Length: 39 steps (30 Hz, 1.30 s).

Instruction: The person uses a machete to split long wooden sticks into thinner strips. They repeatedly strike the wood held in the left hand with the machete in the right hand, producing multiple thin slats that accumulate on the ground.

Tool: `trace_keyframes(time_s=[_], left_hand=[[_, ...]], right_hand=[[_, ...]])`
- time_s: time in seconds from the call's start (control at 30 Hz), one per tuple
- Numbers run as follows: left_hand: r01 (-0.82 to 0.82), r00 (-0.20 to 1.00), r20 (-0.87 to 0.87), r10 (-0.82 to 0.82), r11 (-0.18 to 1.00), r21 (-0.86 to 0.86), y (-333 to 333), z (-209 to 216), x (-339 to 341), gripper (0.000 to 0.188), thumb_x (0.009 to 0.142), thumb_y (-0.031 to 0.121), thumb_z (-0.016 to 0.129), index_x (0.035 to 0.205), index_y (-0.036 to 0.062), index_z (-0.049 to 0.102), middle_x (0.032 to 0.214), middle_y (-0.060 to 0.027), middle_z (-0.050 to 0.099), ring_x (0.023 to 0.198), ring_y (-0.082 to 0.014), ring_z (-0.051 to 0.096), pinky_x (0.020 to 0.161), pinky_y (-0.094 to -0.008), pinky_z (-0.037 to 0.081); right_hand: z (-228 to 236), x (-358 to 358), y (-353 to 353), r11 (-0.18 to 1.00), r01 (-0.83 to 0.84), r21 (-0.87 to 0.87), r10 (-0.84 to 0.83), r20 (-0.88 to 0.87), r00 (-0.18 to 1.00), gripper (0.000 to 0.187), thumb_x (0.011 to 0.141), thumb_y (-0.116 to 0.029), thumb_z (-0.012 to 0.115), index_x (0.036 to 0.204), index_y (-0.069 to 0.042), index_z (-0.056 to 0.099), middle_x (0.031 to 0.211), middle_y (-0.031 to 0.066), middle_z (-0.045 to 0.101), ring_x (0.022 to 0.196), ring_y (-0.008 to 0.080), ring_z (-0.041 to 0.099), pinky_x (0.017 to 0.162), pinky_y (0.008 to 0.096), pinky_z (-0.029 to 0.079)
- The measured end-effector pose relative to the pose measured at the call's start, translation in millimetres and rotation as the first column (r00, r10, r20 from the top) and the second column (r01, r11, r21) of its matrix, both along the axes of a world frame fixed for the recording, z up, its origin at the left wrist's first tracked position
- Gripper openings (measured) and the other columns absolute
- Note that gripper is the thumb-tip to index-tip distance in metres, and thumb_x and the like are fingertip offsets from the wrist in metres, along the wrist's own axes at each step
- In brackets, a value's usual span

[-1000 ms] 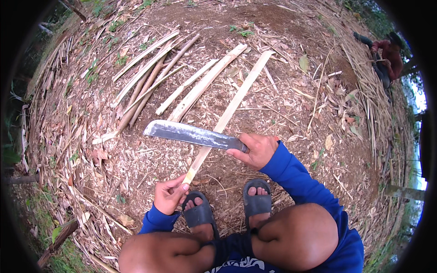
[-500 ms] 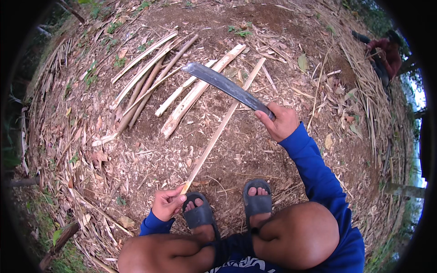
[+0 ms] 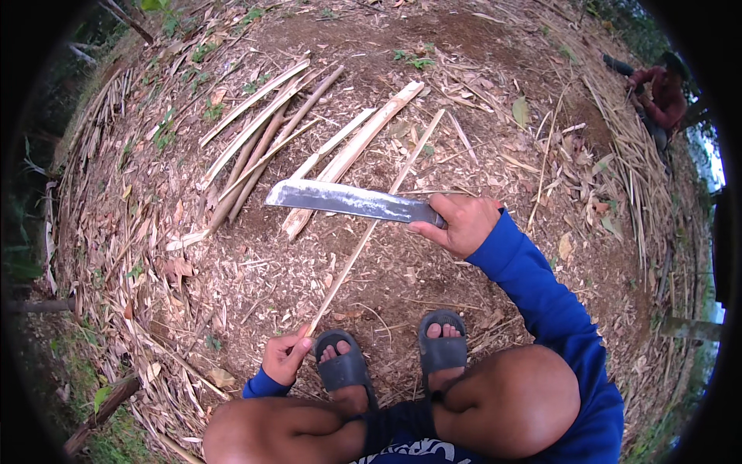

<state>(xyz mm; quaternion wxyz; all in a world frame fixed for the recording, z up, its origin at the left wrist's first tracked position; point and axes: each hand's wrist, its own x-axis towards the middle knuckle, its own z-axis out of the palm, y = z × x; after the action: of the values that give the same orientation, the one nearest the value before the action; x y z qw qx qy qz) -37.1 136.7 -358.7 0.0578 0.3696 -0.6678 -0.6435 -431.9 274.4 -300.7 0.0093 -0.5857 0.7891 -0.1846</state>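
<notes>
Outdoors, person squats on bare ground (image 3: 255,286) littered with dry leaves and shavings. Right hand (image 3: 464,223) has its grip closed round the handle of a broad machete (image 3: 348,201), blade level, pointing left, held above a thin bamboo strip (image 3: 371,228). Left hand (image 3: 284,357) pinches the strip's near end, beside the left sandal (image 3: 344,370); strip runs far-right. Split bamboo slats (image 3: 263,131) lie beyond, far left. Another person (image 3: 657,97) sits at far right.
</notes>
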Motion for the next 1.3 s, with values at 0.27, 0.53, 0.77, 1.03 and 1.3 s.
trace_keyframes(time_s=[0.27,0.53,0.77,1.03,1.3], left_hand=[[0.024,1.0,0.02,-0.022,0.995,-0.093,2.8,-2.5,12.6,0.028,0.098,0.014,0.061,0.085,-0.0118,0.064,0.072,-0.0048,0.058,0.071,-0.0071,0.046,0.076,-0.0274,0.047],[0.006,1.0,-0.007,-0.007,0.998,-0.056,3.7,-8.4,26.0,0.035,0.099,0.014,0.058,0.071,-0.0064,0.057,0.058,0.0014,0.046,0.063,-0.0061,0.039,0.073,-0.0261,0.044],[0.012,0.992,0.126,-0.021,0.997,0.075,4.7,-0.5,41.0,0.04,0.101,0.016,0.056,0.065,-0.0013,0.053,0.056,0.003,0.044,0.056,-0.0053,0.036,0.058,-0.0245,0.037],[0.04,0.999,0.015,-0.043,0.985,0.17,11.3,-19.7,39.3,0.035,0.103,0.022,0.051,0.079,-0.0026,0.058,0.057,0.0021,0.046,0.05,-0.0045,0.035,0.048,-0.0231,0.03],[0.061,0.998,-0.002,-0.062,0.964,0.257,13.6,-15.0,16.7,0.036,0.105,0.025,0.047,0.087,-0.0036,0.059,0.057,0.0003,0.048,0.047,-0.0055,0.036,0.045,-0.023,0.031]], right_hand=[[-21.4,-21.7,-8.7,0.992,0.128,-0.008,-0.127,0.069,0.989,0.048,0.093,-0.054,0.06,0.083,-0.007,0.059,0.06,0.014,0.06,0.054,0.0359,0.062,0.05,0.0475,0.048],[-15.2,-47.1,-8.3,0.977,0.209,0.042,-0.209,0.003,0.978,0.045,0.092,-0.054,0.061,0.084,-0.01,0.06,0.064,0.0142,0.064,0.057,0.0371,0.064,0.054,0.0481,0.05],[-10.1,-30.4,-4.5,0.988,0.152,0.041,-0.152,-0.008,0.988,0.045,0.093,-0.054,0.06,0.087,-0.009,0.062,0.063,0.0163,0.062,0.059,0.0378,0.064,0.054,0.0481,0.05],[-19.4,-24.7,-2.8,0.988,0.151,-0.041,-0.146,0.117,0.982,0.044,0.093,-0.049,0.063,0.085,-0.006,0.061,0.057,0.0156,0.057,0.053,0.0366,0.061,0.051,0.0454,0.048],[-17.8,46.0,-1.4,0.995,-0.089,0.034,0.085,0.09,0.992,0.047,0.09,-0.056,0.062,0.087,-0.009,0.062,0.068,0.0113,0.064,0.056,0.0325,0.066,0.048,0.0453,0.052]])
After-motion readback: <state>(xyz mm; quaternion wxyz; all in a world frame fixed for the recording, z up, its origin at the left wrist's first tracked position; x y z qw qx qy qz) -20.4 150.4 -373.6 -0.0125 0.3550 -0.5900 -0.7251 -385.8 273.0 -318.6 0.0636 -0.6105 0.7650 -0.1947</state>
